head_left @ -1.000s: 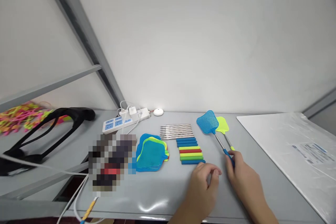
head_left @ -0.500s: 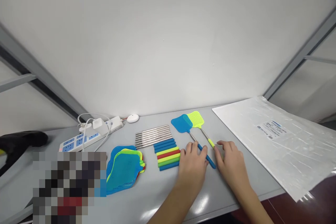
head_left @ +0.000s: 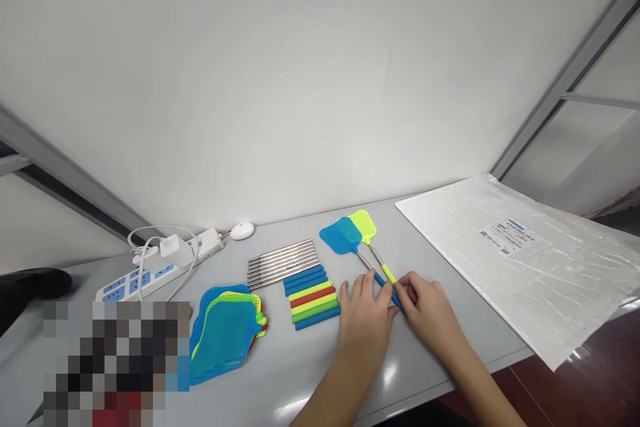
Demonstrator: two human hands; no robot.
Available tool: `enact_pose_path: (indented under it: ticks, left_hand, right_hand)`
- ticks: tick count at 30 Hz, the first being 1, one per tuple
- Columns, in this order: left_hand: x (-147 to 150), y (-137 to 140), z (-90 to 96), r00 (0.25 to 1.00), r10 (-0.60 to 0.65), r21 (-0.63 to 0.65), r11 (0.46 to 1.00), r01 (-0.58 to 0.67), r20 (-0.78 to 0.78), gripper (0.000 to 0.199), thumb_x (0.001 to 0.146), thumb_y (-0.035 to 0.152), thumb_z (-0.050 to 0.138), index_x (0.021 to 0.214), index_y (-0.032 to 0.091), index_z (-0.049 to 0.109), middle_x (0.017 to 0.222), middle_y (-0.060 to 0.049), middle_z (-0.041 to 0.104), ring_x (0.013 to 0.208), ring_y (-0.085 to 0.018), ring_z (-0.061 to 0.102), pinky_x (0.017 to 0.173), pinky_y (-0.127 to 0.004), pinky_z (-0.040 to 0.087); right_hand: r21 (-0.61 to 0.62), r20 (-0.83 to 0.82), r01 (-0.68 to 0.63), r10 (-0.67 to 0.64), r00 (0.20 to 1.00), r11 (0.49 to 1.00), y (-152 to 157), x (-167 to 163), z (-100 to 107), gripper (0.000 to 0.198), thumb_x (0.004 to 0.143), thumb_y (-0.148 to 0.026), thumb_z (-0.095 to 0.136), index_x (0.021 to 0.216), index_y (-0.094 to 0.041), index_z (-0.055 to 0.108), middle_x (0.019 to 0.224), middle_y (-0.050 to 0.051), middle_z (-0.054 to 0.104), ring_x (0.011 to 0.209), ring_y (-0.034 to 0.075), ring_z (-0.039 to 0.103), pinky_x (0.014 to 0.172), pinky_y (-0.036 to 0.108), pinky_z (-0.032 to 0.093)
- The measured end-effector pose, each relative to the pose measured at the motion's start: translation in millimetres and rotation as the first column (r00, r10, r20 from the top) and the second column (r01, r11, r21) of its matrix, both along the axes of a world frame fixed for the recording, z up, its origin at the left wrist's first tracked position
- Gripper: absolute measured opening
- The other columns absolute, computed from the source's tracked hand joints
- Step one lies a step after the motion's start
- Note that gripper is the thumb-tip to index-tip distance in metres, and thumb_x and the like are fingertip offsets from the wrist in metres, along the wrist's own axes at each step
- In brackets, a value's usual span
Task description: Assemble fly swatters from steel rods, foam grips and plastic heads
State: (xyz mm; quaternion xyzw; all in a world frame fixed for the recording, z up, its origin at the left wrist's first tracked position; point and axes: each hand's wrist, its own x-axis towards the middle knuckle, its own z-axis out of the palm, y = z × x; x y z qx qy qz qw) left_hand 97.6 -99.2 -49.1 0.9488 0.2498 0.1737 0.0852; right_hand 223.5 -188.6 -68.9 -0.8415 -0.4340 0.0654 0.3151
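Centrally placed: one blue fly swatter, its head overlapping that of one yellow-green fly swatter; metal shafts slope toward lower right. Left hand, lower centre: fingers spread apart, palm down over the blue grip; whether thumb and forefinger clamp it, cannot tell. Right hand, just beside: fingers closed together on the lower end of the yellow-green grip. Left of the left hand: one row of coloured sleeves in blue, yellow-green, red and green; above it, bare metal rods, side by side. Lower left: loose swatter heads, stacked, blue uppermost. Right of frame: one white wrapped panel, labelled.
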Motion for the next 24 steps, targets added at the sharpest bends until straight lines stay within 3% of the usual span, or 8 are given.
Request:
enact_pose_path:
  ticks: [11,14,17,20,24]
  left_hand:
    - [-8,-2,0.7,0.998,-0.041,0.023,0.999,0.04,0.042,0.036,0.091,0.033,0.059,0.126,0.029,0.055,0.137,-0.007,0.055,0.128,-0.029,0.045,0.106,-0.063,0.032]
    - [-30,0,3.9,0.994,-0.039,0.026,0.999,0.036,0.103,0.03,0.093,0.031,0.054,0.123,0.029,0.057,0.135,-0.004,0.058,0.127,-0.028,0.046,0.107,-0.06,0.029]
    - [-68,5,3.8,0.987,0.058,0.012,0.998,-0.061,0.152,0.024,0.094,0.028,0.052,0.115,0.031,0.062,0.131,-0.001,0.061,0.123,-0.028,0.048,0.105,-0.056,0.031]
    - [-109,8,2.4,0.967,0.199,0.017,0.979,-0.204,0.158,0.025,0.093,0.026,0.052,0.113,0.033,0.066,0.13,-0.002,0.061,0.12,-0.03,0.049,0.102,-0.056,0.031]
    - [-141,7,0.1,0.931,0.326,0.028,0.942,-0.335,0.164,0.027,0.093,0.031,0.053,0.116,0.034,0.065,0.14,-0.004,0.055,0.125,-0.032,0.045,0.101,-0.055,0.03]
  right_hand:
    - [0.033,-0.091,0.046,-0.043,0.995,0.998,-2,0,8,0.033,0.095,-0.05,0.043,0.086,-0.022,0.057,0.053,-0.005,0.049,0.051,0.018,0.048,0.069,0.035,0.039]
    - [0.058,-0.089,0.13,-0.124,0.988,0.99,-9,-2,9,0.034,0.094,-0.053,0.044,0.088,-0.023,0.059,0.054,-0.003,0.051,0.055,0.02,0.05,0.067,0.035,0.04]
    - [0.102,-0.027,0.18,-0.178,0.984,0.978,-15,-10,7,0.033,0.094,-0.053,0.045,0.087,-0.024,0.061,0.056,-0.001,0.052,0.061,0.022,0.052,0.064,0.034,0.04]
    - [0.15,0.055,0.05,-0.059,0.997,0.987,-9,-26,9,0.03,0.094,-0.049,0.048,0.087,-0.024,0.061,0.054,-0.001,0.05,0.06,0.021,0.051,0.061,0.033,0.04]
    - [0.112,0.173,-0.297,0.276,0.946,0.948,30,-57,31,0.026,0.097,-0.041,0.046,0.087,-0.023,0.061,0.063,0.0,0.058,0.06,0.018,0.052,0.066,0.033,0.039]
